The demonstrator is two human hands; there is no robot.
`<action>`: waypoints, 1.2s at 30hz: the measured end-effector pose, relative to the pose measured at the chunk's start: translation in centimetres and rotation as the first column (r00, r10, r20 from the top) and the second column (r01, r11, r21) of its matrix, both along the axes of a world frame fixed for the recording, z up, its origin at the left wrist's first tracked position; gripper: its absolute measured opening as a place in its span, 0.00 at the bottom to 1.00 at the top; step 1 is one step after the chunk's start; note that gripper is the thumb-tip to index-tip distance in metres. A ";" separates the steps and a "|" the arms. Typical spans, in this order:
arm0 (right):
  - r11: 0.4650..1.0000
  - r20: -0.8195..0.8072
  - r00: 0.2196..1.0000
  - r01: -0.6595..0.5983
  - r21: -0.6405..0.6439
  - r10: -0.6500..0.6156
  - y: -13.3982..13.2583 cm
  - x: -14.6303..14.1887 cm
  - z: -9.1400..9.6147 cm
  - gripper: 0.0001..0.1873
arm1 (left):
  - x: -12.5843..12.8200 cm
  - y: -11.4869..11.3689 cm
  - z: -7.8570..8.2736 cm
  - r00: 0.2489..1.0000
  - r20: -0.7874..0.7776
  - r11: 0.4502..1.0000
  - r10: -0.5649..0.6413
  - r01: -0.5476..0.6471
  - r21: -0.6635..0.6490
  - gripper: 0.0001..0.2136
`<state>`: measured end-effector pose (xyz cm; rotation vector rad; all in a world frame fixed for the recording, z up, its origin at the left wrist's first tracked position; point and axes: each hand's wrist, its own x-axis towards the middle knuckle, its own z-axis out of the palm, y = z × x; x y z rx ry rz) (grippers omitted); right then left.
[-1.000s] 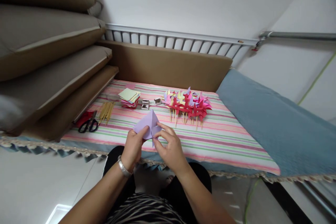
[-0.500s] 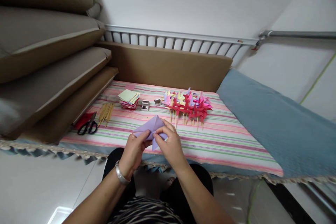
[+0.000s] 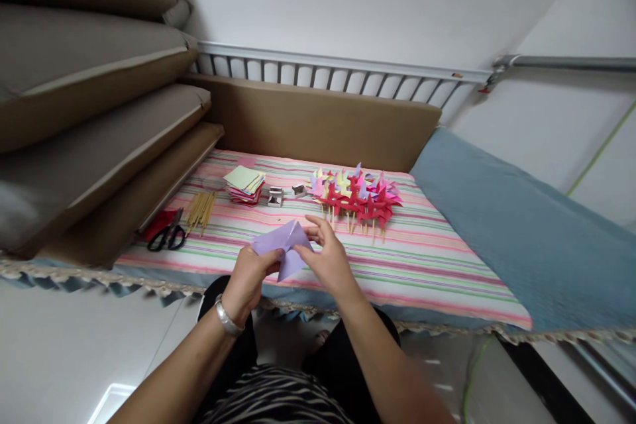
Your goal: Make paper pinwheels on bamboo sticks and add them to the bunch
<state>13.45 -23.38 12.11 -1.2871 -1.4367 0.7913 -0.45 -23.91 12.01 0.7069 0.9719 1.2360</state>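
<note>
A purple paper sheet [image 3: 291, 267], cut and creased toward its middle, is held over the front edge of the striped cloth [image 3: 412, 285]. My left hand [image 3: 251, 275] grips it from the left, thumb on top near the centre and fingers underneath. On its right side my right hand [image 3: 325, 255] pinches the paper with the thumb near the middle, other fingers raised and partly behind it. Beyond the hands lies a cluster of finished paper pinwheels [image 3: 355, 195] on thin sticks, in red, pink, yellow and purple.
Left of centre are a stack of coloured paper squares [image 3: 245, 180] and small open boxes [image 3: 275, 197]. Bamboo sticks [image 3: 201, 211] lie beside black-handled scissors [image 3: 169, 237] and a red piece [image 3: 158, 224]. Thick cushions [image 3: 94, 126] are piled at the left; a brown board [image 3: 318, 122] stands behind.
The purple paper has turned slightly and one of its points sits differently. My right hand's fingers have lifted and spread more, while the left keeps its hold.
</note>
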 end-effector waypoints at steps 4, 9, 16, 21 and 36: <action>0.955 -0.203 0.959 -0.237 -0.178 0.200 1.0 0.8 -0.3 0.28 | 0.0 0.1 -0.2 0.997 -0.056 0.998 -0.059 0.058 -0.024 0.12; 0.962 -0.178 0.964 -0.224 -0.153 0.197 1.3 0.8 -1.0 0.18 | 0.1 0.4 -0.8 0.986 -0.148 0.997 -0.075 0.073 -0.020 0.11; 0.969 -0.357 0.925 -0.193 -0.157 0.126 1.2 0.0 -1.9 0.19 | 0.1 0.8 -2.2 0.993 -0.040 0.994 -0.114 0.113 -0.010 0.13; 0.977 -0.429 0.903 -0.126 -0.170 0.042 1.2 -0.9 -3.0 0.21 | 0.1 1.3 -3.2 0.987 0.101 0.990 -0.128 0.133 -0.041 0.12; 0.886 0.574 0.817 -0.224 0.406 -0.057 -2.3 1.1 -4.0 0.12 | -1.4 2.5 -2.5 0.999 -0.023 0.993 -0.035 0.032 -0.113 0.09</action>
